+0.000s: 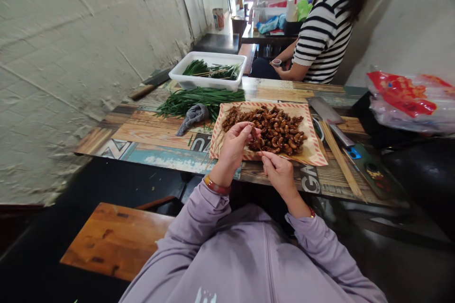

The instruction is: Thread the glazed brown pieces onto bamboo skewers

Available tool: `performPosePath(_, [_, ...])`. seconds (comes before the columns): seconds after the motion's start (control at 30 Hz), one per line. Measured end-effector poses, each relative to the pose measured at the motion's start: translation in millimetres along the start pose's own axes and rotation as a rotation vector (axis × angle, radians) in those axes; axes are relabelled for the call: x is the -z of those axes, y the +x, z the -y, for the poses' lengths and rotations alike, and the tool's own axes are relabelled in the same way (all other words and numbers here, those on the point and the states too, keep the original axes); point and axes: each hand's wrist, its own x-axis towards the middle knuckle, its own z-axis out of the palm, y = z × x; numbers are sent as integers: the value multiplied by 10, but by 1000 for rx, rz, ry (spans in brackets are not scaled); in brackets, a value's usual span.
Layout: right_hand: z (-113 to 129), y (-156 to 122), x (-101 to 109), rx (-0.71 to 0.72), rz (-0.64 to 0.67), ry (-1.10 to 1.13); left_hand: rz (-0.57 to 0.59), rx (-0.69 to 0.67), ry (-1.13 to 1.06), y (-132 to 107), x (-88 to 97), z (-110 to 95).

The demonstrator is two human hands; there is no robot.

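My left hand [232,144] is raised over the near edge of a paper-lined tray [313,157] with a red-striped border. Its fingers pinch a glossy brown pupa-like piece [253,133]. Just to the right, my right hand [279,171] is closed round a thin skewer [261,152], whose tip points towards that piece; whether it has pierced the piece is hidden by the fingers. A heap of similar brown pieces [284,128] covers most of the paper. On its left side lie smaller, clustered pieces [232,118], with thin stick ends poking out near my left wrist.
Long green chives [199,99] and a grey cloth [194,117] lie left of the tray. Behind stands a white bin [209,83] of greens. Rightward are a cleaver [324,110], bundled skewers [341,161] and a phone [378,173]. A person in stripes [322,38] sits beyond the table.
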Motion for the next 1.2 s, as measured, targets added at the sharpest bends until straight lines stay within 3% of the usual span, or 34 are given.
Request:
performPosePath(0.5, [7, -3, -5, -11, -16, 55, 14, 30, -6, -3, 38, -10])
performPosePath(0.83, [-28, -90, 30, -152, -203, 154, -166, -184, 125, 85, 268, -53])
performPosePath(0.93, [-34, -101, 30, -157, -212, 159, -154, -244, 338, 176, 321, -27])
performPosePath(1.1, [-30, -94, 18, -160, -212, 154, -11, -545, 1165, 326, 354, -83])
performPosePath(1.2, [-31, -89, 13, -159, -205, 157, 80, -634, 1543, 329, 342, -129])
